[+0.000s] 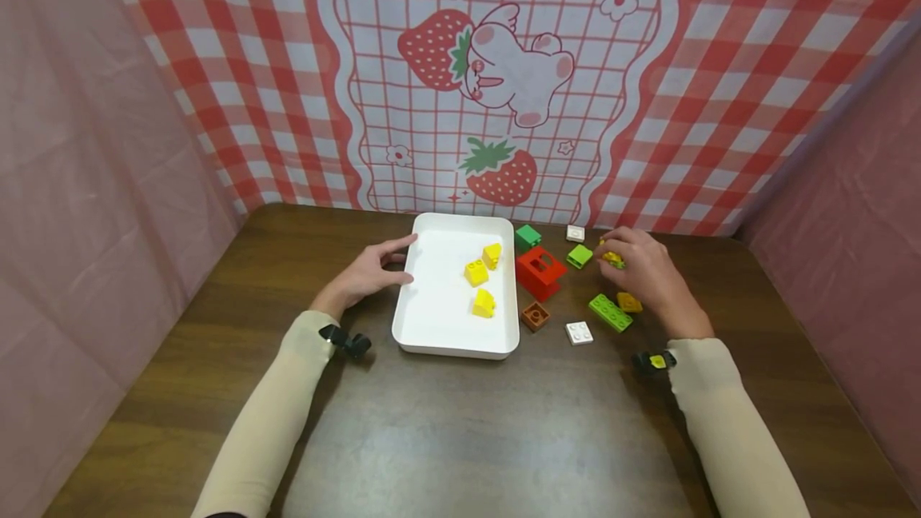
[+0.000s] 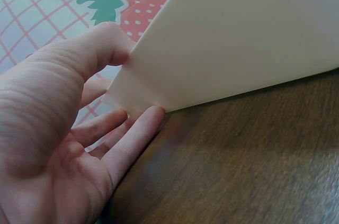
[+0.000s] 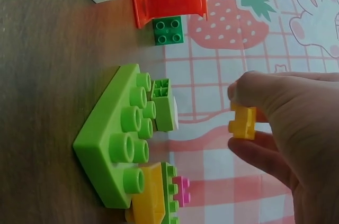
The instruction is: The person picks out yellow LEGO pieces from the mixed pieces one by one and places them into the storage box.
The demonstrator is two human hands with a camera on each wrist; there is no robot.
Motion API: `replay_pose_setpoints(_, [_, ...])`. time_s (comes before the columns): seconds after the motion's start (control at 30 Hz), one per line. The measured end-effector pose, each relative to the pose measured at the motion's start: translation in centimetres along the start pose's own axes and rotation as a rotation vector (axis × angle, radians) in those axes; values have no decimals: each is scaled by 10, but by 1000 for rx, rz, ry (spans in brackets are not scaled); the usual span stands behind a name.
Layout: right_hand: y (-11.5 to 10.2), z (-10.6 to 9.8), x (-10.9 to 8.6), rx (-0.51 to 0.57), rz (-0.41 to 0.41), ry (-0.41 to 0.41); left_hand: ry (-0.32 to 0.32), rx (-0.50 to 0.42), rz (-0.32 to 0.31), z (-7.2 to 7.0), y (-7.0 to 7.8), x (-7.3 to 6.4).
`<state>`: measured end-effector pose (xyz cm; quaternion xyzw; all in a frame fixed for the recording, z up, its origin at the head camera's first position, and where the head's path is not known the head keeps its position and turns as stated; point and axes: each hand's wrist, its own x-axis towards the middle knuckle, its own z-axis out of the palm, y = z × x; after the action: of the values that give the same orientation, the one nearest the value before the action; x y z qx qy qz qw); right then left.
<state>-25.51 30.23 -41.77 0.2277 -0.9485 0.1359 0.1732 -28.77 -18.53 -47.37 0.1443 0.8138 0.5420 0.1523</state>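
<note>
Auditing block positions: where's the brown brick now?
Head view, right of centre: the brown brick lies just right of the white tray, below the hollow red block.

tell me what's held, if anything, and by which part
Right hand pinches a yellow brick by opposite sides; left hand only touches the tray at its side.

The tray point(image 1: 432, 302) is showing plain white and the blocks point(image 1: 476, 272) yellow, while the pinched piece point(image 3: 244, 122) is glowing amber-yellow, the hollow piece point(image 1: 534, 282) red, the long brick point(image 1: 610, 312) lime green and the square brick point(image 1: 536, 316) brown. The table point(image 1: 468, 438) is displaying dark brown wood grain, the sleeves point(image 1: 266, 414) are showing cream, and the backdrop point(image 1: 273, 46) is carrying red-and-white checks, a red grid and green-leaved red strawberries point(image 1: 432, 50).
</note>
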Motion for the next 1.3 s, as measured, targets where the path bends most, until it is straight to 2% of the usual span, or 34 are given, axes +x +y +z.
replay_pose_setpoints(0.3, [0, 8, 1, -2, -130, 243, -2, -6, 5, 1, 0, 0])
replay_pose_setpoints(0.47, [0, 8, 0, -10, -153, 338, -2, -7, 8, 1, -1, 0])
replay_pose_setpoints(0.83, [3, 12, 2, 2, -198, 337, -4, -8, 12, 0, 0, 0])
replay_pose_setpoints(1.3, [-3, 12, 5, -6, -202, 328, 4, -1, 2, 1, -1, 1])
